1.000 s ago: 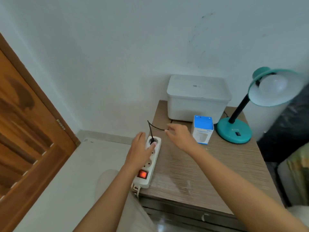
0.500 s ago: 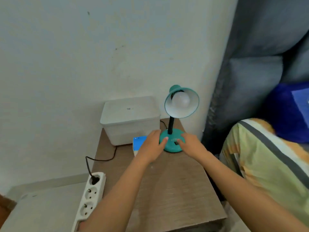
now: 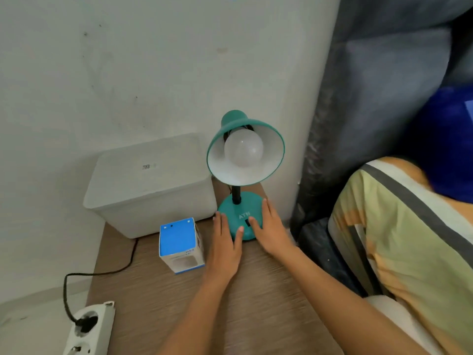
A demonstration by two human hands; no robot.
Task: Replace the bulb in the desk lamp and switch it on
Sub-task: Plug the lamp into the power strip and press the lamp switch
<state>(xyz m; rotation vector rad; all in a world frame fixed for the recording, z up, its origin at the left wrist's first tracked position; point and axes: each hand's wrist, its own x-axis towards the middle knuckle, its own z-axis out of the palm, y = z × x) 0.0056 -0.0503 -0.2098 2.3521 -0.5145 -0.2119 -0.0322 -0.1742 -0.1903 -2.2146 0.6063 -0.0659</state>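
A teal desk lamp stands at the back right of the wooden table. Its shade tilts toward me with a white bulb in the socket, unlit. My left hand lies flat on the table against the left side of the lamp's base, thumb resting on the base. My right hand lies on the right side of the base, its thumb by the black switch. Both hands have fingers spread and hold nothing. The lamp's black cord runs to a plug in the white power strip.
A blue and white bulb box stands just left of my left hand. A white lidded plastic bin sits behind it against the wall. A dark headboard and bedding with a striped pillow fill the right side.
Both hands left the power strip and moved right to the lamp's base. Since half a second ago they have settled closer against the base, and my view has come nearer.
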